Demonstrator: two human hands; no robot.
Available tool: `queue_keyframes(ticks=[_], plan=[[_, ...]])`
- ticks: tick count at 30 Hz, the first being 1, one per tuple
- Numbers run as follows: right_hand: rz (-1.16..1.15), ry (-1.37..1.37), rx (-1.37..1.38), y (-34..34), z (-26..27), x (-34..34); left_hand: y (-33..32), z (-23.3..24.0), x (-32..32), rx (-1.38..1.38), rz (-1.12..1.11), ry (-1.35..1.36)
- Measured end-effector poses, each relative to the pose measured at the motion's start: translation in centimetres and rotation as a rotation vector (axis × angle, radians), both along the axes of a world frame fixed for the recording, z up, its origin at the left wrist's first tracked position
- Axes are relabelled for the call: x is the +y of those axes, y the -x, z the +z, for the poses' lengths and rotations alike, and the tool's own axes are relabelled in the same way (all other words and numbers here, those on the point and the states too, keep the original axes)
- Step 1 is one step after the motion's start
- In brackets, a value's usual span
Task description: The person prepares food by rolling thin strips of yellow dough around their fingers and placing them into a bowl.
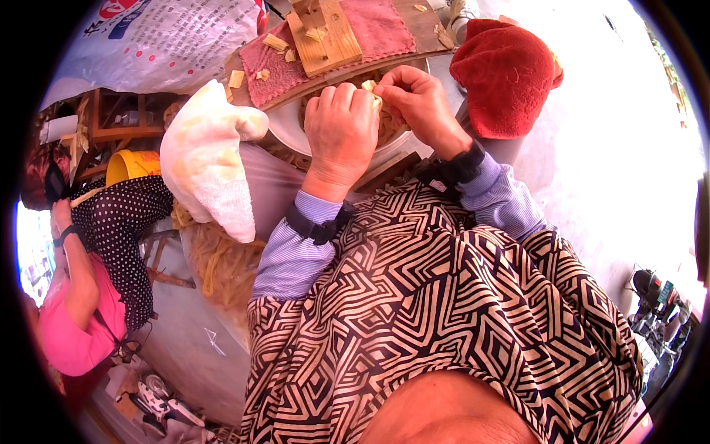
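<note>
My left hand is curled into a fist, its back turned up, with a pale yellow strip at its thumb side. The strip's other end is pinched between the thumb and forefinger of my right hand. What the strip is made of is hard to tell. Both hands are above a white basin that holds similar pale strips, partly hidden by my hands. Across the basin's far side lies a wooden board with a reddish cloth and a wooden block. Small yellowish pieces are scattered there.
A stained white cloth covers my left knee, a red cloth my right. A plastic bag of strips stands at left. Beyond it sits another person beside a yellow bucket. A printed white sack lies far left.
</note>
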State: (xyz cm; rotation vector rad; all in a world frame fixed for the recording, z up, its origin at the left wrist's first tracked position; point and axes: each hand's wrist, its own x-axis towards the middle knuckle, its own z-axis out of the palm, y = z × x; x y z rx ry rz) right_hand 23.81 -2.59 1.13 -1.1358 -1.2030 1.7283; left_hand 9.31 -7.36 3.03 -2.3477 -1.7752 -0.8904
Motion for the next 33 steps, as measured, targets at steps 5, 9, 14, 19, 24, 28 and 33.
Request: queue_keyframes(ticks=[5,9,14,19,24,28,33], plan=[[0.09,-0.002,-0.03,-0.4,1.2,-1.1,0.7,0.0,0.2,-0.113,-0.017,0.078],[0.182,0.083,-0.114,-0.9,1.3,-1.2,1.2,-0.5,0.1,-0.581,-0.035,0.434],[0.162,-0.725,-0.356,-0.3,-0.1,-1.1,1.3,0.2,0.3,-0.219,-0.023,0.408],[0.181,-0.233,-0.183,-0.6,0.4,-1.2,2.1,0.3,0.4,-0.511,-0.066,0.57],[0.155,0.39,0.348,-0.5,0.1,-1.6,3.1,-1.3,-0.4,-0.871,-0.129,0.752],[0.345,0.412,0.555,0.6,3.2,-2.6,2.3,-2.0,-0.9,-1.034,-0.062,0.643],[0.054,-0.285,-0.029,1.3,3.0,-2.1,3.1,0.6,-1.6,-1.334,0.173,0.58]])
